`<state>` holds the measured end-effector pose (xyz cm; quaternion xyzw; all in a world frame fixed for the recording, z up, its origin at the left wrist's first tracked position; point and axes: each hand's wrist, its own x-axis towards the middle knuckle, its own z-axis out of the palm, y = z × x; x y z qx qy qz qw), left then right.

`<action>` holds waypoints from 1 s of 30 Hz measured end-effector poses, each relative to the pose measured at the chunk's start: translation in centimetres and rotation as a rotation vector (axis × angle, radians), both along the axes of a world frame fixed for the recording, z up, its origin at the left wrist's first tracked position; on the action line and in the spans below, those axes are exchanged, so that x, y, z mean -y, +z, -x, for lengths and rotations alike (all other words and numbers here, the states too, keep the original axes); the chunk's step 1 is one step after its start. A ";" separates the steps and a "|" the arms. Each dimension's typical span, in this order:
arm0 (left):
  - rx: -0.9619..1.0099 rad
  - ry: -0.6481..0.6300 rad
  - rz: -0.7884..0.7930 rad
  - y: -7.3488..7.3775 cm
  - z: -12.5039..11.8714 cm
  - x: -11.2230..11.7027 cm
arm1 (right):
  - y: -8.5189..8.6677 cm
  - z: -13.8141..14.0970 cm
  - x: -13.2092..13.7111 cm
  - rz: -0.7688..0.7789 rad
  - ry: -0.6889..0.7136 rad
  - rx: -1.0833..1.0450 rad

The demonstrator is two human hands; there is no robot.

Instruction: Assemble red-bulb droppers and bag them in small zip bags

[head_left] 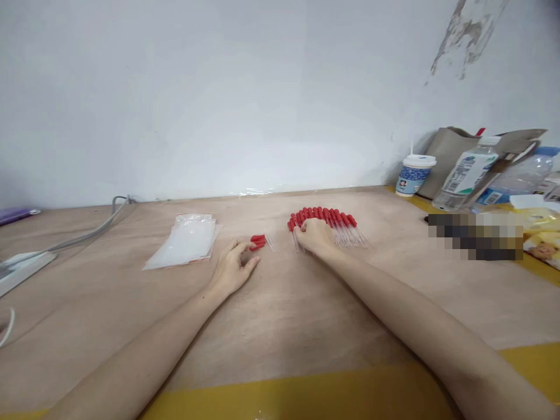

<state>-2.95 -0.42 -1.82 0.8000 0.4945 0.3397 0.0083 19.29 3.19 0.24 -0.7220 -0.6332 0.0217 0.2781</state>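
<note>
Fingers apart, my left hand [234, 265] rests on the table just left of a few loose red caps [258, 240]. Beside these caps lies a small group of thin clear sticks [272, 240]. My right hand [315, 234] is closed, its fingertips bent down at the left part of a fanned row of red-topped clear sticks [335, 217]. What its fingers pinch is hidden by the hand. The red tops point toward the wall and the clear ends toward me.
A stack of clear plastic bags [181, 240] lies left of my left hand. Farther left are a grey cable [102, 226] and a white power strip [26, 268]. A paper cup [415, 175], a bottle [467, 175] and a grey bag [444, 154] stand at the right by the wall.
</note>
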 end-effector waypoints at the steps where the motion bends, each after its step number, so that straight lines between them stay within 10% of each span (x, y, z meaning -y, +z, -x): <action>1: -0.005 0.008 0.008 0.0 -0.1 0.0 | -0.1 0.2 -0.1 0.026 -0.027 0.021; 30: -0.038 -0.077 0.007 0.0 -0.3 -1.5 | 1.6 5.8 -1.0 0.299 0.175 0.076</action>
